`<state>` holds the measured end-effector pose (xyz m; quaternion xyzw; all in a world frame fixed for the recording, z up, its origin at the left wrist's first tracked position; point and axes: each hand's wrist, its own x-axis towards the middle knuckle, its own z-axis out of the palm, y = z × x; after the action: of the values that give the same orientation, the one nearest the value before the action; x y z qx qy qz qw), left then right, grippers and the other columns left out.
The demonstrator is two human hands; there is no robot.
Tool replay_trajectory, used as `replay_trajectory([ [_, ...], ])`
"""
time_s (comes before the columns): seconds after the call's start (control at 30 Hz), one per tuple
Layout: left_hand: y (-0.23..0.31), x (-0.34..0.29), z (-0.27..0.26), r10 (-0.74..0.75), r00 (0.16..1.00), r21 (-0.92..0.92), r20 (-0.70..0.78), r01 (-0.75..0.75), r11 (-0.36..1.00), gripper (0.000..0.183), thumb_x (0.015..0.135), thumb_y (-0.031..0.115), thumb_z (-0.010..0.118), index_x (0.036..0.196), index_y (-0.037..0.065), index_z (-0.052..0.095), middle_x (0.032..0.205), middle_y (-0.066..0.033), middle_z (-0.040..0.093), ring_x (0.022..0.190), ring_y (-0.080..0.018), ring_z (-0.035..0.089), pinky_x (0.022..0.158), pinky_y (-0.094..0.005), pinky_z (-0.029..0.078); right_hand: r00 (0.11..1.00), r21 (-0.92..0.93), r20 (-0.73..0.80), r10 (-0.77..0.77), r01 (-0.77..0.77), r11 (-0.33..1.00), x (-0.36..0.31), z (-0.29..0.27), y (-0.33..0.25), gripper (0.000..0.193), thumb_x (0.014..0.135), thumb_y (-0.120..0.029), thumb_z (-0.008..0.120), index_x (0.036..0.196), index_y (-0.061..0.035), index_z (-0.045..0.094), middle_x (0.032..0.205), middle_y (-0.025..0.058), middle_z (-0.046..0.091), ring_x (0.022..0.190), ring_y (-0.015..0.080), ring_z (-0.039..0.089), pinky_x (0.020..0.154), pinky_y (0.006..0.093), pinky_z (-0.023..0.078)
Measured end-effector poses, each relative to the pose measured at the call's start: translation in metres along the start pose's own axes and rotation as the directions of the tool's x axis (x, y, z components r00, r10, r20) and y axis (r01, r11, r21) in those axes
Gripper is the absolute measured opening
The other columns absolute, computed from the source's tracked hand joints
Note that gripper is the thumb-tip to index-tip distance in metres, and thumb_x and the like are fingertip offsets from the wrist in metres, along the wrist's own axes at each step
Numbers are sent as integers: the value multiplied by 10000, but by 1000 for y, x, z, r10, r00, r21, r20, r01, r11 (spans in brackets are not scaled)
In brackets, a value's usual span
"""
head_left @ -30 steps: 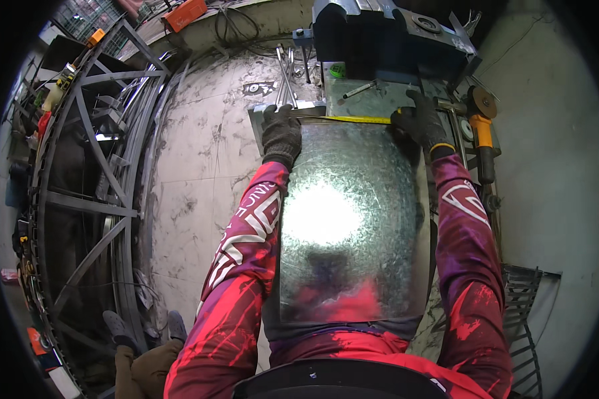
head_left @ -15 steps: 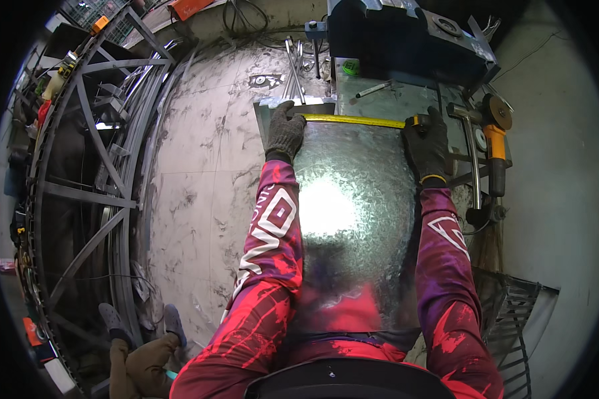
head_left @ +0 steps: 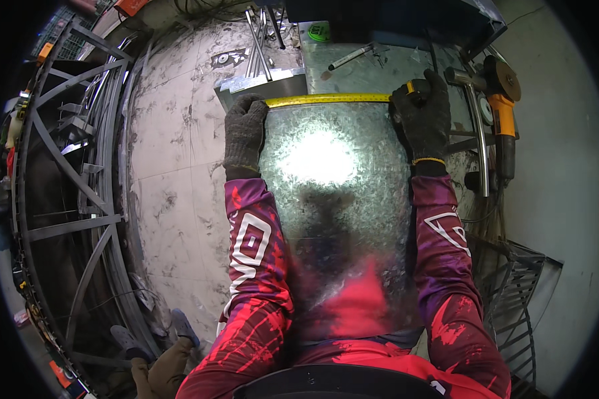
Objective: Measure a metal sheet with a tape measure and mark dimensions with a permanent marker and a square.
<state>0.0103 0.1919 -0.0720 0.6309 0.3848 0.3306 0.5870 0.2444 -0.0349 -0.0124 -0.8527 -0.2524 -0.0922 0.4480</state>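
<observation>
A yellow tape measure blade stretches across the far part of a shiny galvanized metal sheet. Wearing a dark knit glove, my left hand is closed at the blade's left end, by the sheet's left edge; the tip is hidden by the fingers. My right hand, in a similar glove, grips the black and yellow tape measure case near the sheet's right edge. Just beyond the blade, a white marker lies on the grey work surface.
At the right are a hammer with a metal handle and an orange angle grinder. Dark blue machinery stands at the back. A metal rack lines the left, near another person's feet. Metal tubes lie beyond my left hand.
My view has shifted closer over the sheet. Both hands still hold the tape measure, with its blade stretched between them across the sheet.
</observation>
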Motion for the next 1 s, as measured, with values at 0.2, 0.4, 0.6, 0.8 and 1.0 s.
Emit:
replay_trajectory([
  [0.2,10,-6,11,169,983,163,-73,-156,974,201,901,131,652,1050,-1,684,945,-103,713,879,-185,641,806,-324,513,999,-15,-23,-27,26,1000,1,2,9,665,697,-280,836,1269,-15,622,1194,210,666,1055,332,675,922,410,549],
  [0.4,8,-5,4,245,967,360,-63,-207,910,190,899,157,632,1014,13,675,904,-168,711,841,-247,674,799,-361,519,989,-175,-55,-138,126,976,-1,7,3,652,711,-338,815,1262,-41,631,1236,189,659,1115,338,644,981,427,510],
  [0.6,8,-7,13,229,970,344,-80,-189,920,191,890,182,620,975,17,668,872,-163,704,833,-261,678,797,-374,518,998,-162,-51,-38,29,986,1,6,6,667,704,-344,817,1283,-72,628,1236,174,659,1121,331,637,987,422,502],
  [0.8,7,-4,12,228,966,261,-120,-191,946,269,868,179,641,1100,64,713,989,-173,697,923,-263,667,843,-353,513,960,-298,-102,-261,220,929,-3,2,-2,754,719,-327,820,1380,-91,544,1284,171,619,1321,345,476,1097,474,400],
  [1.0,19,-8,21,660,746,767,-90,-370,524,238,795,155,695,1021,171,769,1205,-140,653,1175,-354,563,1006,-451,452,949,-398,198,-245,306,865,-57,-39,-46,706,762,-292,736,1401,-95,510,1432,223,461,1352,362,409,1055,541,369],
])
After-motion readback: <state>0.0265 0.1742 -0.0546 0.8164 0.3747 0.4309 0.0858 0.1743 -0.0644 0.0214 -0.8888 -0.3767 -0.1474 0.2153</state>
